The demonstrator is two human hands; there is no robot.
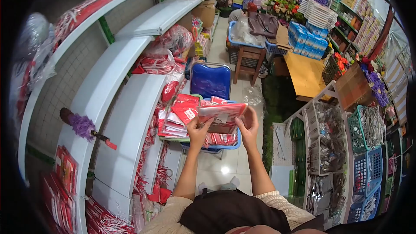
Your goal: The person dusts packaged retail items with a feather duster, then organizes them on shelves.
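Note:
In front of my body, a flat red and white packet in clear plastic (222, 112) is held between both hands. My left hand (198, 131) grips its left end, the thumb along the near edge. At the right end, my right hand (248, 126) is closed on it with the thumb on the near side. Below the packet stands a blue basket (238, 142) filled with similar red and white packets (220, 139). Close to my left hand lies a pile of red and white packets (185, 108). The packet's contents cannot be made out.
A blue folding chair (211, 81) stands beyond the basket. White shelves (125, 117) run along the left, with a purple feather duster (81, 126) on one. At right are a wire-basket rack (318, 147), a green basket (356, 123) and a yellow-topped table (305, 74).

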